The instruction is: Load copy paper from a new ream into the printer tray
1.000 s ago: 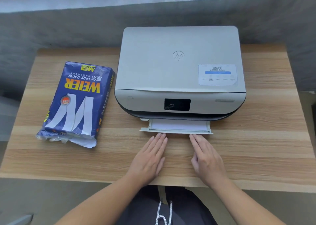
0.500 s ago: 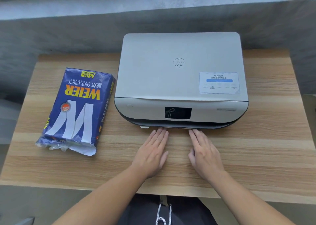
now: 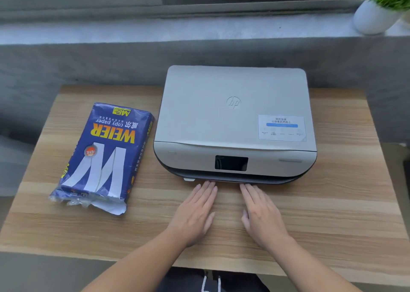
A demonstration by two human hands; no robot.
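Observation:
A white printer [image 3: 235, 114] sits at the middle-right of the wooden table [image 3: 343, 214]. Its paper tray is pushed in; only a thin front edge [image 3: 226, 180] shows under the body. My left hand [image 3: 195, 211] and my right hand [image 3: 261, 214] lie flat, palms down, fingers straight, with the fingertips touching that tray edge. Neither hand holds anything. A blue ream of copy paper [image 3: 104, 158] lies to the left of the printer, its wrapper torn open at the near end.
A grey concrete wall and a window sill run behind the table. A white pot with a green plant [image 3: 377, 14] stands on the sill at the far right. The table's front edge is close to my body.
The tray, pulled out with white paper showing a second ago, has slid into the printer under both hands. The camera has tilted up, bringing the sill and plant into view.

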